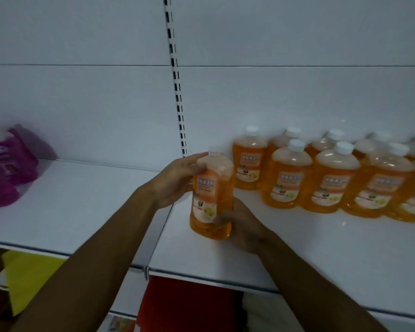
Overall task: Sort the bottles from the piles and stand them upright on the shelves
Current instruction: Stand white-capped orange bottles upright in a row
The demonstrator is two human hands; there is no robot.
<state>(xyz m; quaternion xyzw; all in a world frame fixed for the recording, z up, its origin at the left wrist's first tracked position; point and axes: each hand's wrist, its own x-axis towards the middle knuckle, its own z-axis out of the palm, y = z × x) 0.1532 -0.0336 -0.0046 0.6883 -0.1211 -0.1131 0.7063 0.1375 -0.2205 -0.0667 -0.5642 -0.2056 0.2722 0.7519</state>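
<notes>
I hold one orange bottle (211, 195) with a white cap nearly upright, just above the right white shelf (297, 255). My left hand (175, 180) grips its shoulder and upper side. Low on the body, my right hand (240, 226) wraps around its base. Several matching orange bottles (331, 178) stand upright in two rows at the back right of that shelf, the nearest one (249, 161) just behind the held bottle.
Purple bottles (7, 164) stand at the far left of the left shelf (70, 207). A slotted upright post (177, 92) divides the white back panels. Yellow (27, 279) and red (189, 307) items lie below the shelf edge.
</notes>
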